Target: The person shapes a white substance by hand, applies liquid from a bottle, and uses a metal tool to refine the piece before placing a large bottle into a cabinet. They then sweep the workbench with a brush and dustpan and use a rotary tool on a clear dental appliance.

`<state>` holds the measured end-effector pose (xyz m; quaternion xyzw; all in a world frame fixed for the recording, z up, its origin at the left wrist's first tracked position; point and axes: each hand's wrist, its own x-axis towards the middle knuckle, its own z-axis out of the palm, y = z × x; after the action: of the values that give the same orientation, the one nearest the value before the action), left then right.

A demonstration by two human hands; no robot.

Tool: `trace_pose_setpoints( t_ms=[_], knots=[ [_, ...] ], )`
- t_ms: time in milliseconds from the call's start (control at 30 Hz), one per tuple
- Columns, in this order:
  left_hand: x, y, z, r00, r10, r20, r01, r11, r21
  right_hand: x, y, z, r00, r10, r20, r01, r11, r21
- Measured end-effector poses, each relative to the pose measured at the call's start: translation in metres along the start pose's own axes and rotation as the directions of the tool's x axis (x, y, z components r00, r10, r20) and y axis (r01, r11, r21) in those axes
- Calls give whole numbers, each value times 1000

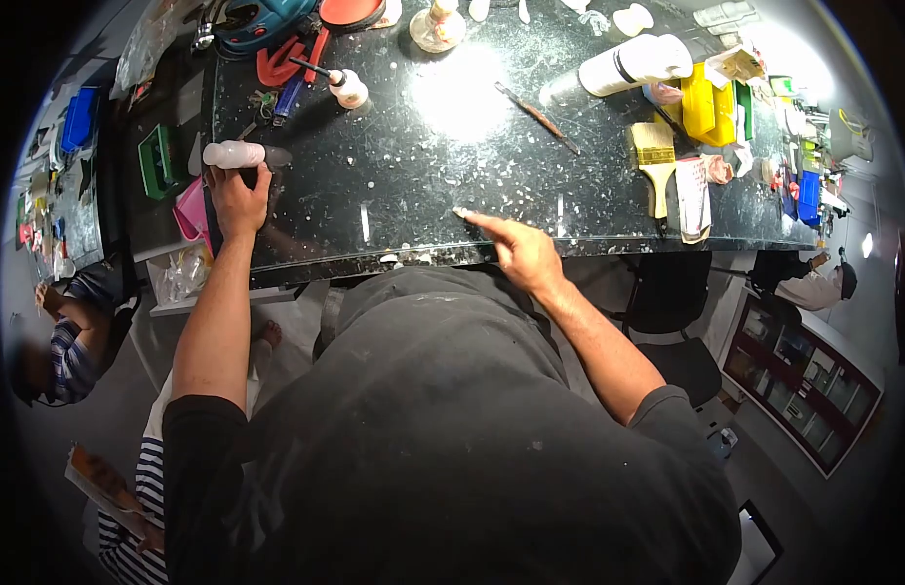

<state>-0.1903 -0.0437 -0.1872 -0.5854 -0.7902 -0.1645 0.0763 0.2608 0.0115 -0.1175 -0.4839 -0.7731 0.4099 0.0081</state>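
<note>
My left hand (240, 203) is wrapped round a small translucent plastic bottle (233, 154), which lies tilted on its side near the left edge of the black worktop (374, 166). My right hand (524, 252) is over the front edge, its index finger stretched out and the other fingers curled in. At that fingertip there is a small whitish spot (459, 212); I cannot make out whether it is a loose bit or powder on the finger. The thumb stays apart from the index finger.
Behind lie a thin brown-handled tool (538, 119), a small bottle with a black-stemmed brush (349, 90) and a glass burner-like bottle (438, 29). To the right are a wide paintbrush (655, 166), a white bottle (633, 66) and yellow bins (704, 102). People sit at both sides.
</note>
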Motion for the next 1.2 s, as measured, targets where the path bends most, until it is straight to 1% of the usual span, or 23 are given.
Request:
trace_pose_setpoints(
  t_ms=[67, 100, 133, 200, 233, 267, 367, 400, 500, 533, 600, 667, 733, 767, 800, 867, 900, 933, 1000, 1033, 1067, 1133, 1200],
  knots=[
    [-2, -2, 3, 1000, 1, -17, -1, 1000, 4, 15, 14, -13, 949, -30, -314, 70, 990, 120],
    [-4, 0, 0, 1000, -5, -18, 5, 1000, 4, 25, 19, -20, 911, 53, -408, 25, 983, 182],
    [-3, 2, -3, 1000, -2, -16, 1, 1000, -10, 25, 15, -26, 934, 159, -320, -79, 965, 250],
    [1, 4, -3, 1000, 8, -22, -9, 1000, -27, 19, 9, -2, 976, -52, -213, 72, 993, 88],
    [1, 3, -2, 1000, -1, -19, 0, 1000, -20, 13, -19, -6, 993, 110, 52, -107, 992, -62],
    [0, 1, 0, 1000, -10, -15, 10, 1000, -13, 12, -13, 4, 999, 38, 12, -38, 999, 0],
    [-2, -1, 2, 999, -37, -1, 37, 999, -3, 41, 10, -17, 932, 46, -360, 16, 986, 166],
    [-4, -2, 1, 999, -35, 0, 35, 999, 0, 40, 7, -13, 932, 47, -360, 16, 985, 170],
    [1, 1, 0, 998, 31, -52, -30, 999, 13, 23, -17, 4, 999, -30, 27, 28, 998, 61],
    [3, 2, 1, 998, 27, -54, -27, 1000, 11, 24, -19, 1, 1000, -6, 26, 4, 999, 41],
    [-1, 1, 1, 1000, -24, 1, 23, 1000, 13, 43, -4, -12, 976, 43, -215, -7, 987, 163],
    [-1, -1, 0, 1000, -15, 0, 15, 1000, 6, 45, -6, -15, 974, 77, -212, -45, 988, 151],
    [0, 1, 2, 998, 9, -64, -8, 1000, 17, 27, -13, -3, 996, -78, -36, 79, 997, 19],
    [0, 1, 0, 998, 15, -58, -15, 1000, 5, 20, -17, -6, 999, -3, 52, 5, 999, -37],
    [2, 1, 2, 998, 8, -56, -8, 1000, 0, 25, -15, -15, 998, 0, 57, 2, 999, -44],
    [-2, -3, 3, 999, -34, 30, 34, 999, -5, 36, -5, -31, 985, 135, -106, -126, 988, 91],
    [-3, -2, 4, 999, -50, 13, 50, 998, 31, 36, 3, -21, 987, -26, -157, 45, 992, 119],
    [0, -2, 3, 999, -42, 6, 42, 998, 36, 31, -2, -13, 992, -101, -72, 106, 992, 69],
    [0, 0, 1, 999, 11, -36, -11, 1000, 3, 22, -8, -4, 995, -63, 78, 69, 994, -80],
    [0, 0, 0, 999, 16, -37, -16, 1000, -3, 28, -11, -13, 999, -14, 32, 17, 994, -105],
    [-3, 2, 1, 1000, 6, -29, -7, 1000, -7, 35, -1, -16, 994, -32, -100, 34, 999, 18],
    [-1, 1, 0, 1000, -15, -9, 15, 1000, 14, 39, -2, -12, 997, -41, -60, 38, 998, -54],
    [2, 0, -2, 1000, -5, -14, 5, 1000, 17, 30, -9, -6, 991, -65, 115, 77, 992, -103]
  ],
)
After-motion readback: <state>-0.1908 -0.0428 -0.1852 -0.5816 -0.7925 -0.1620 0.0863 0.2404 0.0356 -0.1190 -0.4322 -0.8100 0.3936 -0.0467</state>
